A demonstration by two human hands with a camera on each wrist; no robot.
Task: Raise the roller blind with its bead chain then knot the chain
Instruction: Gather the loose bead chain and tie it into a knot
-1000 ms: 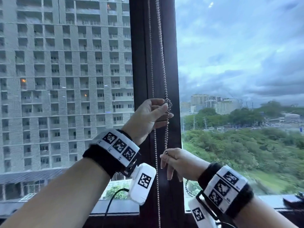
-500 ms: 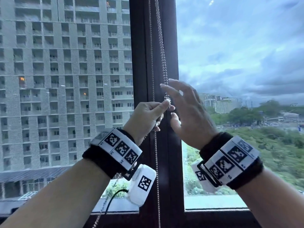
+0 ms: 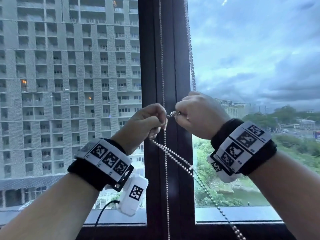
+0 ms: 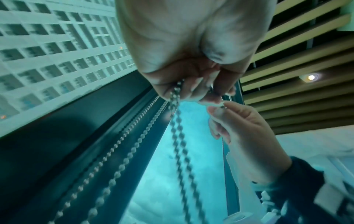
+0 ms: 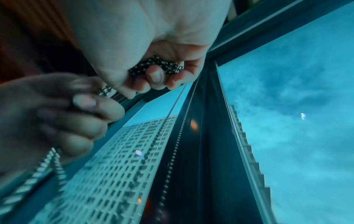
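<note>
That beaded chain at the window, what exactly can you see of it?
The bead chain looks like silvery metal, made of small round balls. Strands hang down along the dark window frame. The left hand and right hand each grip it, with a small tight bunch, seemingly a knot, stretched between them. Below the left hand, two strands run slanting down to the right. The right wrist view shows beads bunched in the right palm.
</note>
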